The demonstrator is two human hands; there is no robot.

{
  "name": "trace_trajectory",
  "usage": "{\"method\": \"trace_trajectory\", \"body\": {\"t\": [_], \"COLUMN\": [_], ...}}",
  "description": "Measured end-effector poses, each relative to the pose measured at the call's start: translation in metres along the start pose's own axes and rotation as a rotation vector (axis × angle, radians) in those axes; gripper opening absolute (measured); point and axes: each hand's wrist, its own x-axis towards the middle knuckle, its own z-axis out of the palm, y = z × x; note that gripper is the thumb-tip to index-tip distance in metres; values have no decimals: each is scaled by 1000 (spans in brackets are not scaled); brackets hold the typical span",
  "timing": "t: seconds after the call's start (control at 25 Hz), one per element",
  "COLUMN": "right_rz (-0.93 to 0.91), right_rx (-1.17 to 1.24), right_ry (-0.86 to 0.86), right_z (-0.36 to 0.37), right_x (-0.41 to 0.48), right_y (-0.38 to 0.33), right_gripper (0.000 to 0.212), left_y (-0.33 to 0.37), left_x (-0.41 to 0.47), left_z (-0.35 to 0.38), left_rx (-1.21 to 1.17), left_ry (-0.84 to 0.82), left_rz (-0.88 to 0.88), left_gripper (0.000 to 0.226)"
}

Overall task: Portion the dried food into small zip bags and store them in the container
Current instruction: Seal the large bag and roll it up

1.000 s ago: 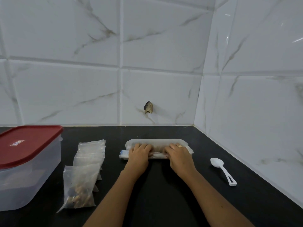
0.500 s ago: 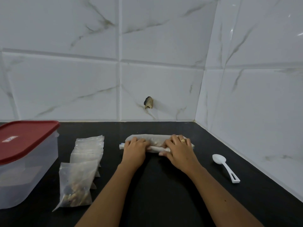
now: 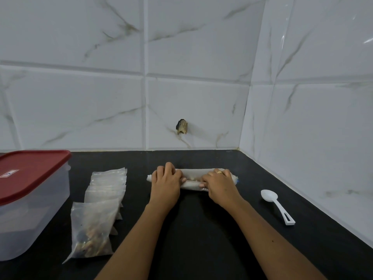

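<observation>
Both hands are down on a rolled-up plastic bag (image 3: 192,179) that lies crosswise on the black table (image 3: 201,239), and this bag serves as the landmark for everything else. The left hand (image 3: 166,183) covers the bag's left end and the right hand (image 3: 220,185) its right end. The fingers of each hand are curled together and pressed around the roll, clamped on it, with a thumb tip showing at the near edge. Only the middle stretch of the bag is bare between the hands, and a little brownish content shows through there.

To the left of the bag sits a stack of small zip bags (image 3: 107,186); the nearest one (image 3: 91,231) holds dark dried food, while those behind it look flat, though what they hold is hard to tell. Farther left stands the clear container (image 3: 30,215), with its red lid (image 3: 30,172) on. To the right of the bag lies a white spoon (image 3: 277,206), untouched and well apart from the hands.

The step in hand seems to be rolling the large supply bag shut, which suggests the portioning is finished or paused. The next move probably calls for setting the roll aside, lifting the red lid off the container, and moving the small bags in.
</observation>
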Motion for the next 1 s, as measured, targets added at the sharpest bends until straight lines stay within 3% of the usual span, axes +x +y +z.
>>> {"method": "trace_trajectory", "body": {"t": [0.16, 0.28, 0.44, 0.56, 0.72, 0.88, 1.0], "right_rz": [-41, -72, -33, -35, -103, -172, -206], "right_rx": [18, 55, -7, 6, -82, -93, -79], "right_ry": [71, 160, 15, -51, -66, 24, 23], "right_z": [6, 12, 12, 15, 12, 13, 9], "right_x": [3, 1, 5, 9, 14, 21, 22], "right_y": [4, 7, 4, 7, 11, 12, 11], "right_gripper": [23, 34, 75, 61, 83, 81, 58], "left_y": [7, 1, 0, -1, -1, 0, -4], "left_x": [9, 20, 23, 22, 22, 28, 31], "left_z": [3, 4, 4, 7, 11, 15, 15], "left_rx": [10, 27, -17, -167, -59, -6, -22], "left_ry": [-66, -97, -81, -27, 3, 7, 5], "left_rz": [-39, -27, 3, -36, -102, -141, -145], "left_gripper": [32, 32, 27, 29, 31, 31, 31]}}
